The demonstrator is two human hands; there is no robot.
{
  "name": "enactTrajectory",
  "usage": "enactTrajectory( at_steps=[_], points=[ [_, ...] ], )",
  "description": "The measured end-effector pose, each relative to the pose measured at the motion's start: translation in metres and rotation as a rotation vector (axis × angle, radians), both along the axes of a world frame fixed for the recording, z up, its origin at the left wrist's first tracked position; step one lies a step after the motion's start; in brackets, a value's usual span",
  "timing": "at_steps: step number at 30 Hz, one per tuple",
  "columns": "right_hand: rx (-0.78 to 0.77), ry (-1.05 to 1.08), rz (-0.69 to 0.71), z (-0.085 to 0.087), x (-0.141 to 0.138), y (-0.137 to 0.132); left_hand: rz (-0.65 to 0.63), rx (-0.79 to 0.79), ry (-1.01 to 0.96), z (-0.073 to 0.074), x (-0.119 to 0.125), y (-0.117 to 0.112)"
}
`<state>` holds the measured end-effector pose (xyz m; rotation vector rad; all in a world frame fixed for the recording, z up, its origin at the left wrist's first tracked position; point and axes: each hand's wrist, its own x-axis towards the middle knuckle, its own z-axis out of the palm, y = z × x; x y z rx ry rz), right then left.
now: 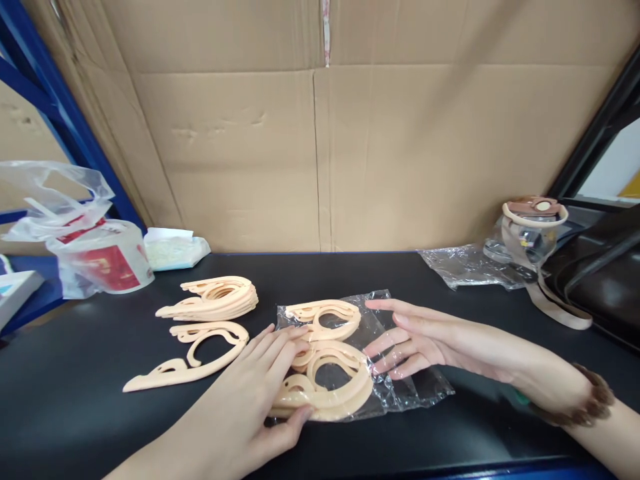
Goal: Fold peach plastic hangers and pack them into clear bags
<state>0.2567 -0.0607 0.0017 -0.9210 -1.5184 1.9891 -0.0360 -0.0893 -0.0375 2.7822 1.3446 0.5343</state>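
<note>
My left hand [260, 380] spans a clear plastic bag [420, 393] with peach folding hangers [345, 400] in it. Its fingers lie over the hangers and its thumb presses their near edge. My right hand [425, 340] is open, fingers apart, with the fingertips at the bag's right side; whether they press the film I cannot tell. Left of the bag, a single folding hanger [210, 370] lies flat on the black table. Behind that one sits a neat stack of the same hangers [215, 307]. My left palm and fingers hide part of the bagged ones.
At the back left stand a white-and-red tub [113, 260] in a plastic bag and a tissue pack [177, 250]. A clear cup with a strap [533, 233], crumpled film [460, 263] and a black bag [600, 273] occupy the right. Cardboard [240, 153] walls the back.
</note>
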Motion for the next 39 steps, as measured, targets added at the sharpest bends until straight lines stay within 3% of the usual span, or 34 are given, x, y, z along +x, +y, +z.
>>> enactTrajectory(
  at_steps=[4, 10, 15, 21, 30, 33, 36, 39],
  points=[
    [-0.006, -0.061, -0.037, 0.001, -0.003, -0.001, -0.007, 0.03, 0.026, 0.001, 0.001, 0.0],
    [-0.03, 0.049, -0.079, 0.002, -0.005, -0.004, -0.023, -0.037, 0.007, 0.002, 0.001, -0.004],
    [-0.01, 0.022, -0.056, 0.0, -0.004, -0.002, 0.035, -0.046, -0.027, -0.001, 0.002, -0.007],
    [0.097, -0.065, 0.046, 0.001, -0.003, -0.002, -0.009, -0.023, 0.044, 0.005, -0.001, -0.004],
    [0.205, -0.123, 0.087, 0.004, -0.003, -0.003, -0.036, 0.074, 0.088, -0.003, 0.0, -0.003],
    [0.249, -0.142, 0.004, 0.004, 0.002, 0.001, -0.051, 0.179, 0.154, 0.007, -0.015, -0.003],
    [0.287, -0.161, -0.071, 0.006, 0.008, 0.005, 0.102, 0.263, 0.159, 0.015, -0.05, 0.0],
    [0.297, -0.149, -0.087, 0.004, 0.009, 0.007, 0.232, 0.2, 0.171, 0.015, -0.093, 0.004]
  ],
)
